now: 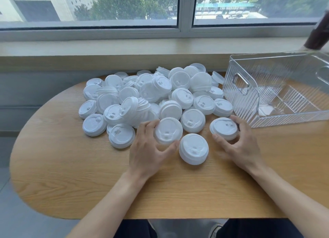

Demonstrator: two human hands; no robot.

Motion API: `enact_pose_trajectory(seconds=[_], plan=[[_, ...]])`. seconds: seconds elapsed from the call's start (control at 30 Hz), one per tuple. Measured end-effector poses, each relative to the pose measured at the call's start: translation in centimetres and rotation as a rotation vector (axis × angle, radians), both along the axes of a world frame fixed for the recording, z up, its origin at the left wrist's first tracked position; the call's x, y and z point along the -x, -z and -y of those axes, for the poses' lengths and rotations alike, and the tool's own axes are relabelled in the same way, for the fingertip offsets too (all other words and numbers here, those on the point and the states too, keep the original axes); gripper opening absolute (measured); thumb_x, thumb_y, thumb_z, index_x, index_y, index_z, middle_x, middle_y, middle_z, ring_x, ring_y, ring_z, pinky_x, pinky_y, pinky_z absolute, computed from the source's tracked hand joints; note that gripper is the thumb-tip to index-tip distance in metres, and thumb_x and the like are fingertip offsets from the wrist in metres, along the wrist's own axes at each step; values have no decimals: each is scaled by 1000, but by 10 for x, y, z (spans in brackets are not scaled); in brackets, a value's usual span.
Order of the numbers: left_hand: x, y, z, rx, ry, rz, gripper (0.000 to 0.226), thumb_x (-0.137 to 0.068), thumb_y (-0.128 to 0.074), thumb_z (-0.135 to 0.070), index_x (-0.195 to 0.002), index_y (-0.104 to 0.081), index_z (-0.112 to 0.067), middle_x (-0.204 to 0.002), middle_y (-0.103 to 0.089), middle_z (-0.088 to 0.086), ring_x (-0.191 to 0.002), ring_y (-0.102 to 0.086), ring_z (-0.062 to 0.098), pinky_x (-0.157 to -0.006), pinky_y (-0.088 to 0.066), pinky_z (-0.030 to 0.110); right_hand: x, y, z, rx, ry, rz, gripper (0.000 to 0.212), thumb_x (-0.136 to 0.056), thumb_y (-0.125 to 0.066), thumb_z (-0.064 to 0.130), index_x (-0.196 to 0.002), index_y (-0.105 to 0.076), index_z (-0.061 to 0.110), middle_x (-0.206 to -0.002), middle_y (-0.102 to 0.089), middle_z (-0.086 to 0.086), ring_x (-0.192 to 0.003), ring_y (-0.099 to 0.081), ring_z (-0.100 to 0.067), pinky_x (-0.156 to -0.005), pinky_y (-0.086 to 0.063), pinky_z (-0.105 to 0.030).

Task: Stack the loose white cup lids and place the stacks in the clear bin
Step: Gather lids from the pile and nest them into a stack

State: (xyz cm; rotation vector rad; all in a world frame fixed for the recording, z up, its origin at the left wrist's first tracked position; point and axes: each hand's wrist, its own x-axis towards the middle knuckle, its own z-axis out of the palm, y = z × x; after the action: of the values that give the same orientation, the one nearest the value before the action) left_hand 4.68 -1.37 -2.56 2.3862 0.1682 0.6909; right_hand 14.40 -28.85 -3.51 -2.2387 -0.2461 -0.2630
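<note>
Both forearms reach over the wooden bench (71, 175). Left hand (149, 152) has its fingers (151, 126) curled around a white lid (168, 130); right hand (238, 143) clasps another lid (224, 128), seemingly lifted slightly. One loose lid (193, 148) lies between them. Beyond sits the lid pile (151, 95), with the clear bin (277, 90) to its right.

Head camera looks forward-down, close over table (71, 175).
</note>
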Motion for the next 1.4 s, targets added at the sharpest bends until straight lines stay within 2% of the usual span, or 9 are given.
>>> enact_pose_trajectory(seconds=[0.23, 0.4, 0.53, 0.7, 0.83, 0.97, 1.03, 1.23, 1.4], plan=[[8, 10, -8, -78, -52, -148, 74, -76, -75, -68, -128, -59, -18, -119, -58, -7, -112, -55, 18, -100, -44, 35, 9, 0, -1, 165, -22, -23, 83, -75, -88, 49, -142, -53, 14, -135, -58, 0, -128, -46, -17, -108, -35, -28], [5, 14, -9, -190, -80, -207, 74, -76, -73, -69, -128, -60, -18, -122, -62, -3, -117, -53, 23, -103, -41, 39, 9, 0, 0, 182, -34, -39, 92, -71, -87, 57, -144, -50, 16, -130, -57, 6, -126, -46, -16, -109, -39, -34], [4, 14, -9, -199, -66, -234, 79, -74, -69, -73, -131, -61, -19, -128, -60, -3, -121, -51, 23, -107, -39, 39, 2, -4, 8, 109, -153, -140, 94, -76, -89, 44, -153, -42, 21, -137, -53, 10, -127, -41, -4, -106, -29, -23], [5, 10, -10, -127, 7, -281, 97, -73, -75, -73, -148, -50, -18, -146, -54, -4, -136, -46, 18, -117, -33, 37, -6, -6, 19, 116, -272, -216, 90, -83, -84, 16, -158, -35, 24, -151, -50, 9, -143, -37, -7, -113, -22, -21], [8, 9, -10, -82, 52, -276, 95, -76, -79, -63, -154, -45, -20, -152, -51, -7, -141, -42, 12, -120, -31, 37, -6, -1, 21, 83, -236, -186, 79, -81, -86, 20, -148, -44, 30, -145, -55, 11, -141, -44, -9, -116, -28, -24], [7, 8, -14, -60, 51, -262, 86, -78, -81, -49, -152, -48, -19, -148, -55, -8, -139, -46, 13, -118, -34, 36, -5, 2, 16, 99, -129, -124, 85, -74, -89, 44, -147, -50, 24, -131, -57, 12, -121, -48, -2, -100, -32, -12], [8, 8, -14, -18, 45, -246, 83, -77, -84, -48, -148, -51, -19, -142, -59, -7, -133, -51, 13, -114, -39, 35, -4, 3, 14, 115, -118, -99, 89, -70, -89, 51, -146, -50, 24, -129, -56, 12, -121, -47, -4, -100, -33, -16], [11, 6, -14, 216, 59, -175, 76, -73, -87, -58, -136, -58, -26, -126, -60, -15, -115, -57, 0, -100, -48, 25, -6, -2, 17, 149, -218, -176, 88, -80, -86, 26, -155, -42, 24, -154, -45, 6, -144, -35, -8, -116, -23, -24], [16, -3, 3, 321, 202, -136, 77, -70, -84, -61, -135, -57, -30, -128, -56, -18, -119, -58, 7, -99, -47, 19, -4, -2, 12, 158, -162, -141, 83, -81, -88, 28, -152, -47, 21, -148, -49, 3, -142, -37, -12, -114, -24, -22]])
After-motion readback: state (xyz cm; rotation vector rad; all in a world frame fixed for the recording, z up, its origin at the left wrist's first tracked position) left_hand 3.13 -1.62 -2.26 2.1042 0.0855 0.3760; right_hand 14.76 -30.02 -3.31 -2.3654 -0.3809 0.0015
